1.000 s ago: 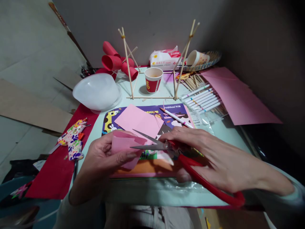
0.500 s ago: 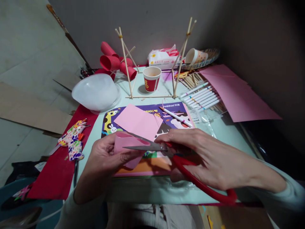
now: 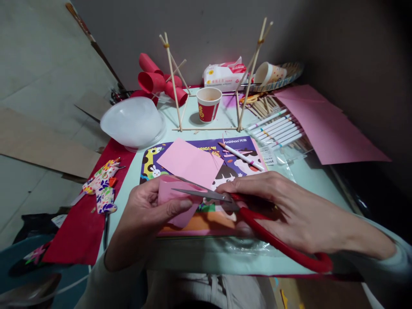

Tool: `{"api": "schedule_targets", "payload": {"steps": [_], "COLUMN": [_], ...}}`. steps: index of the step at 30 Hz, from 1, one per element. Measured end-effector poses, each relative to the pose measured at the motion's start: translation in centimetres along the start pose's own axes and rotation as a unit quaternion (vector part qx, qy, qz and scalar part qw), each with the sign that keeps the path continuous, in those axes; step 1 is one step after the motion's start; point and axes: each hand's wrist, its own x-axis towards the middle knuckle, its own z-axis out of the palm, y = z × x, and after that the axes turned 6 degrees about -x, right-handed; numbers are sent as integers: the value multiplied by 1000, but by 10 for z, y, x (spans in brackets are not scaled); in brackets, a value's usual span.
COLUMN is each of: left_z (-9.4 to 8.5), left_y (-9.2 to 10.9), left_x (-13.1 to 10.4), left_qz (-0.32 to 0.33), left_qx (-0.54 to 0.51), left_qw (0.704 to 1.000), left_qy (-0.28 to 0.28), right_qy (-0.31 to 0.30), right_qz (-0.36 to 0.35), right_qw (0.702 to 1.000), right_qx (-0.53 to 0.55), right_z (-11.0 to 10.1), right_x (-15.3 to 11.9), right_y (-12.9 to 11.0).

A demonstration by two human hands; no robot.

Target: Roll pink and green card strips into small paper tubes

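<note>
My left hand (image 3: 151, 210) is closed on a folded piece of pink paper (image 3: 169, 189), its thumb pressed along the near side. Around the red-handled scissors (image 3: 280, 240) my right hand (image 3: 277, 210) is closed, and their blades point left. One blade crosses in front of the folded paper and the other lies behind its upper edge; the blades are slightly apart. Beneath the hands lies an origami paper pack (image 3: 189, 229) with a printed cover. A flat pink sheet (image 3: 189, 161) rests on that pack, next to a white marker-like pencil (image 3: 241, 156).
A stick frame (image 3: 209, 129) stands around a red-and-white paper cup (image 3: 209, 105) at the back. Red paper tubes (image 3: 151, 81) and a white plastic bowl (image 3: 131, 122) are at left. White markers (image 3: 280, 128) and a large pink sheet (image 3: 331, 124) lie at right.
The view has shifted slightly, so most things appear a little further right. The scissor blades sit a bit higher across the folded paper. Both hands keep their holds.
</note>
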Motion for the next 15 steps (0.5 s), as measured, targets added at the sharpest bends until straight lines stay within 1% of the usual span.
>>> {"api": "schedule_targets", "payload": {"steps": [2, 4, 7, 12, 15], "left_z": [-3, -5, -4, 1, 3], "left_y": [-1, -2, 0, 5, 5], "left_x": [2, 3, 3, 0, 0], "left_qz": [1, -4, -13, -3, -9], "left_qx": [-10, -20, -11, -19, -23], "left_qw": [1000, 999, 1000, 1000, 1000], "left_qy": [-23, -33, -26, -10, -6], "right_qy": [4, 0, 0, 6, 10], "right_qz": [-4, -5, -3, 6, -4], "right_qw": [1000, 1000, 1000, 1000, 1000], "right_qx": [-4, -5, -5, -10, -4], "right_z": [1, 2, 3, 4, 6], "right_x": [-1, -1, -1, -2, -3], "right_y": [1, 2, 3, 2, 4]}}
